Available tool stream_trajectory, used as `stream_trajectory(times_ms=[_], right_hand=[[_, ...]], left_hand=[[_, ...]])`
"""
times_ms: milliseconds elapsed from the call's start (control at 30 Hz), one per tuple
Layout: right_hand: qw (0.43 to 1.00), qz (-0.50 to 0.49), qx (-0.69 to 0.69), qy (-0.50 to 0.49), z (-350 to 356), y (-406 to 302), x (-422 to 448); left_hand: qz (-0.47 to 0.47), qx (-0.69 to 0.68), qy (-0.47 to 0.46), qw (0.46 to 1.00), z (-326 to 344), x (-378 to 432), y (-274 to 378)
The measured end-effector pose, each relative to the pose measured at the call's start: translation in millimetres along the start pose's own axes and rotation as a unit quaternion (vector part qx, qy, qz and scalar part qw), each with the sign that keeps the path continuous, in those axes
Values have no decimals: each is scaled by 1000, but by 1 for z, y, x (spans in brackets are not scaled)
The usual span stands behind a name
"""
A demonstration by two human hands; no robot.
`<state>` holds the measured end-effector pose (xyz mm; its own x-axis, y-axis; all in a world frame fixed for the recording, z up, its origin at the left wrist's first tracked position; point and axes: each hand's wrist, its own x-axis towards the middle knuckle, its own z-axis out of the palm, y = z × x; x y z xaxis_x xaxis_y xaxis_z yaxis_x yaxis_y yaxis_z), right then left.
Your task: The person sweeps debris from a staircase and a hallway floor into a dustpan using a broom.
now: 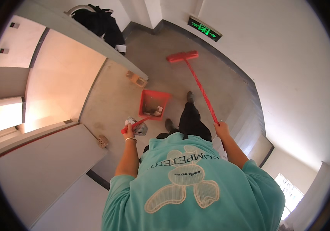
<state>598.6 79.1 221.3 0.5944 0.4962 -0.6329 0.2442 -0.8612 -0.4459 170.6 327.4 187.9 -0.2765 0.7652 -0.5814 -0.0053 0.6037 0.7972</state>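
Note:
My left hand point(129, 131) is closed around the red handle of a long-handled dustpan point(166, 99); a crumpled pale bag or cloth point(140, 128) is at the same hand. Dirt and scraps of paper lie inside the red pan, which is in front of my feet. In my right hand point(222, 129) is the red handle of a broom point(201, 88). The broom's red head point(182, 56) is farther out over the grey floor, ahead and to the right of the pan.
An orange-brown block point(137, 79) lies by the end of an open door point(113, 53). Dark clothing or a bag point(101, 24) hangs at the door's handle. A perforated brick point(103, 141) is on the floor at left. A white wall with a green exit sign point(204, 29) bounds the right side.

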Motion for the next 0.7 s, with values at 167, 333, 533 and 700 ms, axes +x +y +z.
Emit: stream_trajectory(times_ms=[167, 333, 533, 700], right_hand=[[987, -126, -92, 45, -53, -33, 40], [969, -208, -125, 50, -90, -128, 175], [929, -286, -215, 92, -104, -217, 290], [950, -150, -271, 32, -97, -212, 314]], left_hand=[[-16, 34, 20, 999, 7, -9, 5], [-22, 0, 5, 1000, 33, -1, 26], [-24, -10, -12, 1000, 51, 14, 27], [-25, -14, 7, 1000, 68, 18, 8]])
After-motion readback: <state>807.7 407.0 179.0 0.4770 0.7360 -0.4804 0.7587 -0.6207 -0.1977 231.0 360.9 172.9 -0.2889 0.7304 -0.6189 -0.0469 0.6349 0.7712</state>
